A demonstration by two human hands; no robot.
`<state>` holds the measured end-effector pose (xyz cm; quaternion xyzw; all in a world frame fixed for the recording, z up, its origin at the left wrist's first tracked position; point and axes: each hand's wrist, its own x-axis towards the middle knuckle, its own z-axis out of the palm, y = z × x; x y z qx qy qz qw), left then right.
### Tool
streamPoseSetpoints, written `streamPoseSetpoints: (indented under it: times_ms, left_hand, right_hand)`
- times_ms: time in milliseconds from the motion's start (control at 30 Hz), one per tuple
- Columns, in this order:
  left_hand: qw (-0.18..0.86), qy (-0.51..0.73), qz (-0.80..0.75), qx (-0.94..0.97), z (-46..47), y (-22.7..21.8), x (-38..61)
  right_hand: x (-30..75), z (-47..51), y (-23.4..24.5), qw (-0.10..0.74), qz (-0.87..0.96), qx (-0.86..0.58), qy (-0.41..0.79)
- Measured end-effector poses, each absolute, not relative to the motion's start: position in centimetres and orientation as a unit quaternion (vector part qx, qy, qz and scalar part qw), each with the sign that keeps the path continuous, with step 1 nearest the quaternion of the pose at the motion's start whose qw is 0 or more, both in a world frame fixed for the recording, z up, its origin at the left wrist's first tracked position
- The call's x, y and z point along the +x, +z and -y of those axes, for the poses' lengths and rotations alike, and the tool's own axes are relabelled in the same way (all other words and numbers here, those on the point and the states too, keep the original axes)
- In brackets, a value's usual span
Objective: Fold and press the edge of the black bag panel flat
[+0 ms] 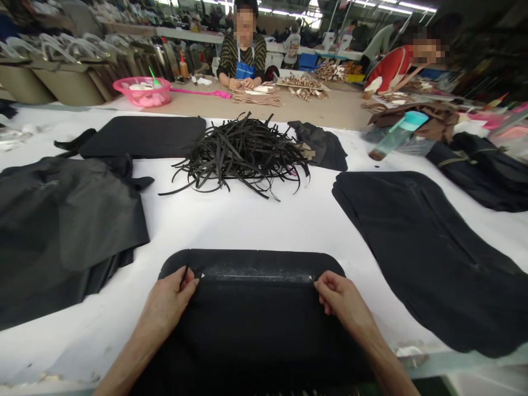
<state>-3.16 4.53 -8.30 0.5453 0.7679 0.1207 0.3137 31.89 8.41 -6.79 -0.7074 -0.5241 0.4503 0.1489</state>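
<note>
A black panel (264, 324) with rounded corners lies in front of me, its near part running down out of view. Near its far edge is a thin pale line (256, 276) with a small white triangle at each end, in a whitish smudged band. By the left triangle, my left hand (175, 294) is closed in a pinch, and a narrow black strip (184, 274) pokes up between its fingers. My right hand (335, 292) pinches at the right triangle. What its fingertips hold is hidden against the black material.
Beyond the panel lies a tangled heap of black strips (247, 151). Black pieces are stacked left (99, 209) and right (416, 236). Behind them lie another black panel (144, 136) and a teal-lidded bottle (398, 135). A pink basket (142, 91) and seated co-workers are across the table.
</note>
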Motion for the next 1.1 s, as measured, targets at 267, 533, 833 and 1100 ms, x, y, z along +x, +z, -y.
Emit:
streamPoseSetpoints:
  times_ms: [267, 533, 833, 1100]
  left_hand:
    - [0.217, 0.033, -0.79, 0.572, -4.0, -6.8, -1.5]
    - [0.027, 0.188, -0.673, 0.715, -2.9, -7.4, 0.2]
    - [-0.056, 0.202, -0.356, 0.911, -3.1, -10.4, 4.0]
    - [-0.084, 0.176, -0.356, 0.914, -3.1, -10.3, 4.2]
  right_hand:
    - [31.8, -8.1, -7.5, 0.112, 0.566, -0.734, 0.358]
    - [31.5, -8.1, -7.2, 0.128, 0.554, -0.735, 0.369]
    - [31.2, -8.0, -6.5, 0.131, 0.544, -0.748, 0.356]
    - [31.3, -8.0, -6.1, 0.157, 0.532, -0.74, 0.381]
